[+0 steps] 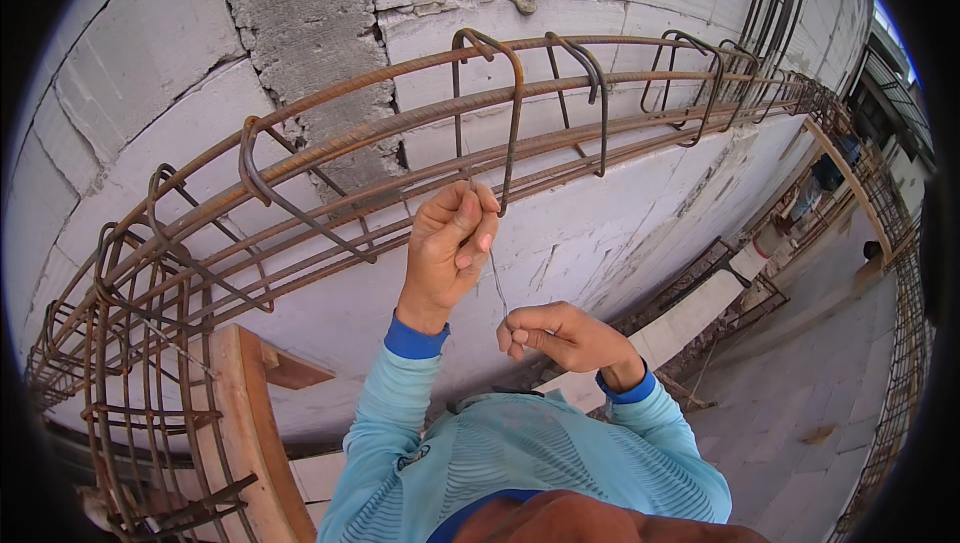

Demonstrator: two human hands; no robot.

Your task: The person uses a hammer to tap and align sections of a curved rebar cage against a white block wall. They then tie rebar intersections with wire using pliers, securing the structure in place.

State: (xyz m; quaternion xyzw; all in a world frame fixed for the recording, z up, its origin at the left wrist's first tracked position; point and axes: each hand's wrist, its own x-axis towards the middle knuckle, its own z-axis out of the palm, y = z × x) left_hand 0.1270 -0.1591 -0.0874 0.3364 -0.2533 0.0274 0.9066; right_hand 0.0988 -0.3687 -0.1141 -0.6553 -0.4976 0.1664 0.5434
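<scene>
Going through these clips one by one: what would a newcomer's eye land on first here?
Probably the rusty rebar cage, curving in the fisheye view across the upper half of the picture in front of a pale block wall. Next, at the centre, the left hand, raised by the bars, and the right hand, lower and to its right, pinch a thin wire that runs between them.

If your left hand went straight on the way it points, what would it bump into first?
Most likely the lower rusty reinforcing bars, just beyond the left hand in this view. Depth is unclear, so it might pass in front of them.
</scene>
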